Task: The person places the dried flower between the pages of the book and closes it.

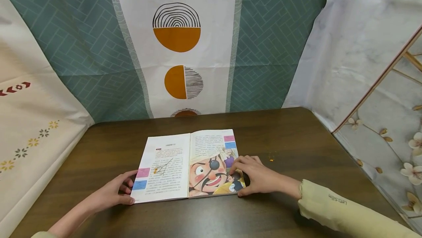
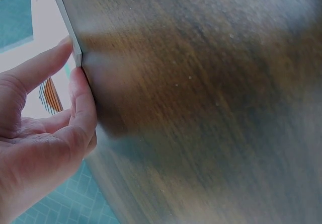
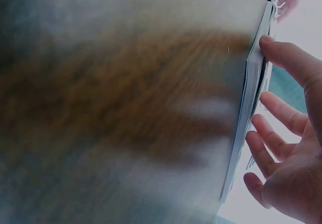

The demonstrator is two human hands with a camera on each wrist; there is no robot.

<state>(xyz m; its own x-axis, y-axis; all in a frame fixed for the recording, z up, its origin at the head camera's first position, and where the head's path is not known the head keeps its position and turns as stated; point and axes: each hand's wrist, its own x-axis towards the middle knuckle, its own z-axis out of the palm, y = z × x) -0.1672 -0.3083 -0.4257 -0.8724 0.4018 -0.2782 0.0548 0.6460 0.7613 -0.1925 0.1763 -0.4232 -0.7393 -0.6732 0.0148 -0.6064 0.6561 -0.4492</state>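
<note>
An open book [image 1: 168,190] lies flat on the wooden table, text on its left page and a cartoon of an eye-patched pirate on its right page. My left hand [image 1: 113,192] holds the book's lower left corner. In the left wrist view the thumb [image 2: 55,53] meets the page side of that corner, with the forefinger [image 2: 83,93] at its edge. Over the lower right part of the book, my right hand [image 1: 254,174] rests with fingers spread on the page. Its thumb [image 3: 282,53] touches the near right corner, seen in the right wrist view.
Brown wooden table [image 1: 280,135] surrounds the book. A small orange mark [image 1: 271,160] shows on the table right of it. Behind hangs a green and white patterned cloth [image 1: 211,47], with pale flowered cloths [image 1: 372,120] at the sides.
</note>
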